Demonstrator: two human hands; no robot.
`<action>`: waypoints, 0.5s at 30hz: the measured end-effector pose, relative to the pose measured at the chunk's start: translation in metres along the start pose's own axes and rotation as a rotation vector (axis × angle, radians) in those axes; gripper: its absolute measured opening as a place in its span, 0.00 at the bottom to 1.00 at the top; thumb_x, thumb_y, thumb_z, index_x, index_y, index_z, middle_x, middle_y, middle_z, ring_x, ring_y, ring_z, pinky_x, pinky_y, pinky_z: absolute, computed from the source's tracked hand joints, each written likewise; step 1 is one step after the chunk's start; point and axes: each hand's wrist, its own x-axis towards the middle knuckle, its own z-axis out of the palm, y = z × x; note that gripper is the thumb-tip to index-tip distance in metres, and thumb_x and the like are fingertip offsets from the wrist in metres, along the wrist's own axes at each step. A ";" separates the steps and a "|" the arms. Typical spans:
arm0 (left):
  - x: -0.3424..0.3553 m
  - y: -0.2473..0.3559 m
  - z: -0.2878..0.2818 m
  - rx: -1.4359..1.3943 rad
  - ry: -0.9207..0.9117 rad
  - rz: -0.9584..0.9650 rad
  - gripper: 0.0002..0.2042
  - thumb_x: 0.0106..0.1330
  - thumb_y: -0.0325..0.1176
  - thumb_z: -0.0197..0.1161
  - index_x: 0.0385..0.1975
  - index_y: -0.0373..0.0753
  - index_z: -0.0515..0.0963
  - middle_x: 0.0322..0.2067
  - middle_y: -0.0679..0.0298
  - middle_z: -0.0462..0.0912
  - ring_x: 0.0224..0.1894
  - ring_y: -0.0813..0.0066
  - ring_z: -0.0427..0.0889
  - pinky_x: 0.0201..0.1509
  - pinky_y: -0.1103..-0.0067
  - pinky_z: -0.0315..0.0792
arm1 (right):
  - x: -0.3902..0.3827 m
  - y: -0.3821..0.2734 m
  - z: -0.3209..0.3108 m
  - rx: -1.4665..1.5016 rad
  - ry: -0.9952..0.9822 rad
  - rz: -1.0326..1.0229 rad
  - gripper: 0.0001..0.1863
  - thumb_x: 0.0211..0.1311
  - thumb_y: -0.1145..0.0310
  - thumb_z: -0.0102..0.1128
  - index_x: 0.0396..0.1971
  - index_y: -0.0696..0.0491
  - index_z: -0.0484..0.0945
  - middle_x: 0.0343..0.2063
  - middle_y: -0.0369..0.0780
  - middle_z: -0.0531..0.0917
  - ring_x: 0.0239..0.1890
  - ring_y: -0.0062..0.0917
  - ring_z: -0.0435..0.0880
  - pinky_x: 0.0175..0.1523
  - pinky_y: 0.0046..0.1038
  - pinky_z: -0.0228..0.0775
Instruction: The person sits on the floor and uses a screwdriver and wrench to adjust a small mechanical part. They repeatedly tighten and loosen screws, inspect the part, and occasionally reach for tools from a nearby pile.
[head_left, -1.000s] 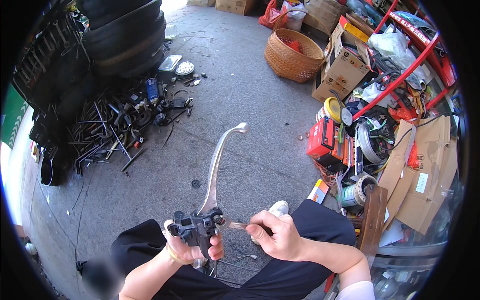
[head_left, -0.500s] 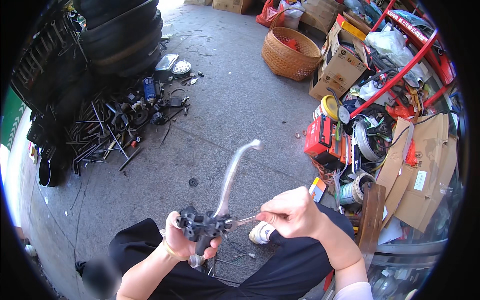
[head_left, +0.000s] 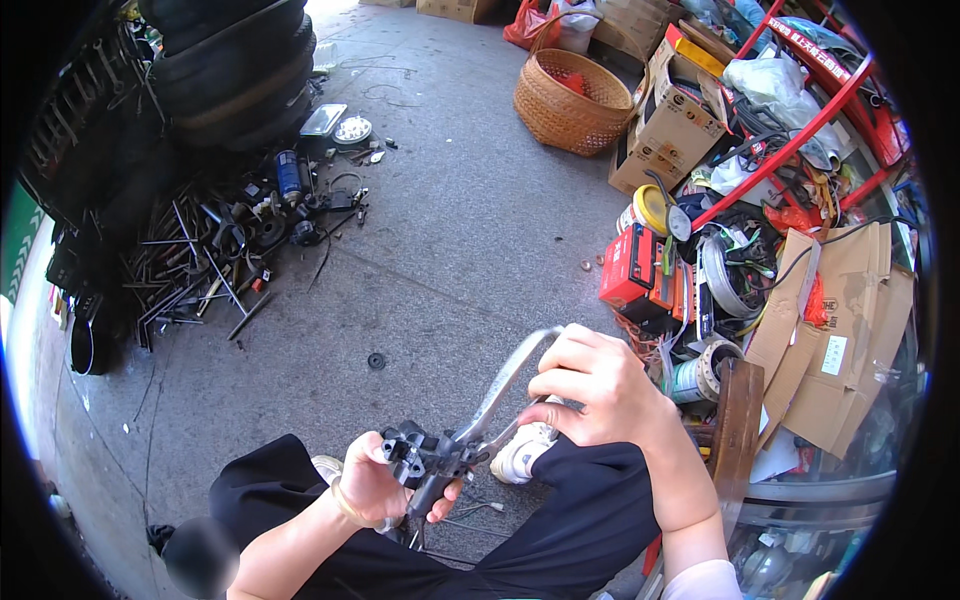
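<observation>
In the lower middle, my left hand [head_left: 368, 475] is closed round a black lever assembly [head_left: 425, 450] with a curved silver lever [head_left: 505, 385] rising from it to the upper right. A slim silver wrench [head_left: 500, 436] meets the assembly near the lever's pivot. My right hand [head_left: 600, 390] is closed on that wrench, its fingers bunched at the lever's upper end, partly hiding it; whether they also press the lever I cannot tell.
My dark-trousered legs [head_left: 560, 510] frame the work. A heap of tools [head_left: 210, 260] and stacked tyres [head_left: 235, 70] stand left on the concrete floor [head_left: 420, 260]. A red battery [head_left: 630, 270], flattened cardboard [head_left: 840, 350] and a woven basket [head_left: 570, 110] lie rightward.
My right hand has risen toward the lever's end, now covering part of it. The lever has tipped to the right, and the assembly in my left hand has shifted slightly with it.
</observation>
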 end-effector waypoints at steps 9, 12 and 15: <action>0.006 0.009 -0.011 0.045 0.107 -0.110 0.31 0.45 0.42 0.48 0.47 0.24 0.65 0.34 0.41 0.75 0.31 0.56 0.78 0.36 0.70 0.72 | -0.004 -0.001 0.000 -0.140 -0.023 -0.095 0.11 0.39 0.62 0.64 0.21 0.51 0.74 0.25 0.32 0.72 0.35 0.24 0.72 0.40 0.25 0.64; 0.008 0.006 -0.016 0.043 0.126 -0.088 0.31 0.44 0.43 0.49 0.47 0.24 0.65 0.34 0.42 0.75 0.30 0.56 0.77 0.35 0.70 0.72 | -0.005 -0.008 0.000 -0.296 0.008 -0.166 0.11 0.40 0.62 0.64 0.22 0.51 0.74 0.26 0.32 0.72 0.36 0.23 0.71 0.41 0.25 0.64; 0.008 0.004 -0.010 0.024 0.053 0.062 0.33 0.43 0.45 0.50 0.47 0.24 0.65 0.32 0.44 0.76 0.27 0.57 0.77 0.34 0.71 0.71 | -0.007 -0.009 -0.008 -0.193 0.116 -0.075 0.11 0.43 0.62 0.63 0.22 0.52 0.74 0.23 0.32 0.71 0.29 0.24 0.71 0.33 0.26 0.65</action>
